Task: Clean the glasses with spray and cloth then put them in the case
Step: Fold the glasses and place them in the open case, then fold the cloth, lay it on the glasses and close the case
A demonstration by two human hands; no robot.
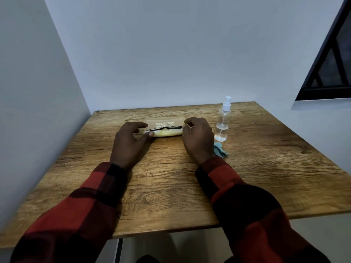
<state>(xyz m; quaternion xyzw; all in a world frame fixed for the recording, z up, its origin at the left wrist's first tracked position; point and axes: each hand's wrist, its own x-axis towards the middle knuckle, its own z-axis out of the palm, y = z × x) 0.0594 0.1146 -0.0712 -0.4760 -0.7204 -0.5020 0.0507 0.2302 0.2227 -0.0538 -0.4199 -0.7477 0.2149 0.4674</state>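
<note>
A tan glasses case (164, 122) lies open in the middle of the wooden table (171, 183), its lid tilted back with printed text on it. Black-framed glasses (163, 128) rest across its pale yellow lining. My left hand (129, 141) holds the left end of the glasses and case, thumb against the front edge. My right hand (198, 137) pinches the right end of the glasses. A clear spray bottle (222, 126) with a white nozzle stands just right of my right hand. A light blue cloth (220, 150) lies crumpled in front of the bottle, partly hidden by my right wrist.
The table sits in a corner, with white walls to the left and behind. A dark-framed window (330, 59) is at the upper right. The table's front edge is near my forearms, in red-and-black plaid sleeves.
</note>
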